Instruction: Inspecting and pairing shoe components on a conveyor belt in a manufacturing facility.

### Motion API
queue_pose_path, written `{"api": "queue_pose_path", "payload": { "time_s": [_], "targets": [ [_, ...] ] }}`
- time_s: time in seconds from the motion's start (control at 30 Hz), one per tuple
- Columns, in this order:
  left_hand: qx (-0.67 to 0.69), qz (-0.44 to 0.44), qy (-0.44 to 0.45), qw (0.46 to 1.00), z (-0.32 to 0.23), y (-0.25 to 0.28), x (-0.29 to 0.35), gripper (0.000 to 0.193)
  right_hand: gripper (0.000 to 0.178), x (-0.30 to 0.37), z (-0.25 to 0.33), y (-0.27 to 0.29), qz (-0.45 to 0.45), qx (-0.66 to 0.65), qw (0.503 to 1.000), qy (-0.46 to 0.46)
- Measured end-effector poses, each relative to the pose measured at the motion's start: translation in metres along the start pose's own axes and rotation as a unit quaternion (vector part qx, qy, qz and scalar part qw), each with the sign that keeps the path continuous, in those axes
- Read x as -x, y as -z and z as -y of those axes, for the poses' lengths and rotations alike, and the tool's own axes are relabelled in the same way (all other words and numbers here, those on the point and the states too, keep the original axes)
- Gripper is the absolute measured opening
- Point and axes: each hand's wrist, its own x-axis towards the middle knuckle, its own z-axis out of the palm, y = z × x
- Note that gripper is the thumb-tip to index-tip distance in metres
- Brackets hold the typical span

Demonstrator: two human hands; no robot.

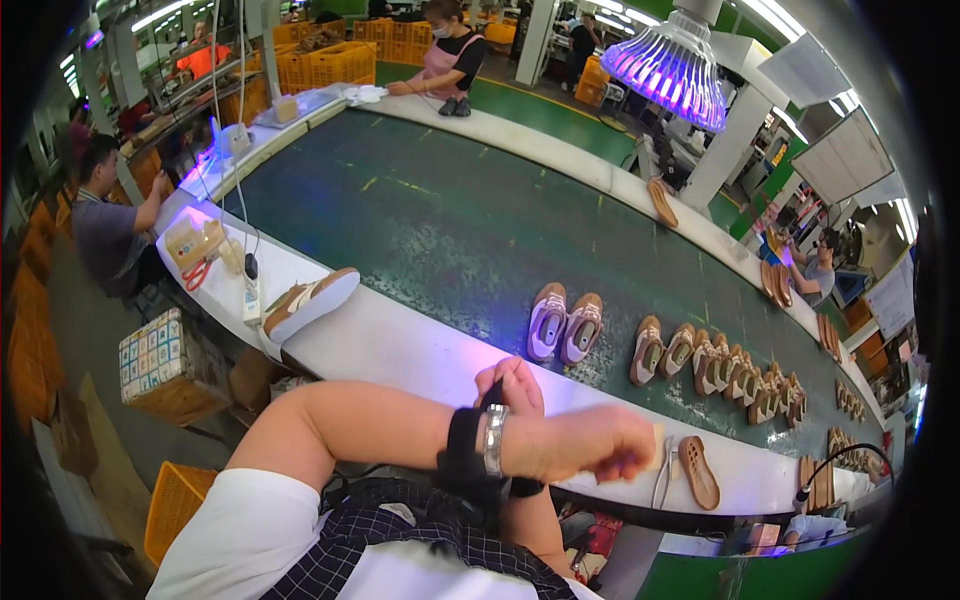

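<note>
Black strap [462, 440] is worn on the left wrist, beside a bracelet [494, 440] – strap's upper end apparently clamped between the fingertips of the right hand [521, 388]. Left hand [612, 445]: fingers curled, blurred; whether anything is gripped cannot be told. Directions taken from the left hand: right hand at 10 o'clock, strap at 9. Metal tool [665, 468] and sole [699, 472] laid on the bench [390, 325] near 4 o'clock; shoe pair [548, 325] seen at 11, on green belt [400, 220].
</note>
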Motion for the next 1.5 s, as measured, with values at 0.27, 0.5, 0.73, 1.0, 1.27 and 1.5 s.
{"api": "queue_pose_path", "payload": {
  "time_s": [0.27, 0.5, 0.73, 1.0, 1.27, 1.5],
  "targets": [
    [-0.054, 0.086, 0.05, 0.994, 0.047, -0.009, 0.005, 0.01, 0.012, 0.014, 0.026, -0.03, 0.109, -0.127, 0.983, -0.075],
    [-0.053, 0.108, 0.061, 0.991, 0.061, -0.009, 0.012, 0.01, 0.021, 0.024, 0.023, -0.04, 0.141, -0.064, 0.983, -0.098],
    [-0.036, 0.086, 0.044, 0.995, 0.059, -0.003, 0.021, 0.01, 0.026, 0.022, 0.023, -0.047, 0.094, 0.015, 0.99, -0.107],
    [-0.016, 0.07, 0.052, 0.996, 0.054, 0.005, 0.025, 0.01, 0.03, 0.022, 0.013, -0.05, 0.014, 0.162, 0.987, 0.006],
    [0.038, 0.09, 0.04, 0.994, 0.039, 0.007, 0.028, 0.01, 0.025, 0.014, 0.024, -0.044, 0.071, 0.043, 0.995, -0.045],
    [0.136, 0.063, -0.065, 0.987, 0.012, 0.047, 0.027, 0.015, 0.029, -0.007, -0.005, -0.02, 0.15, -0.085, 0.973, -0.155]
  ]
}}
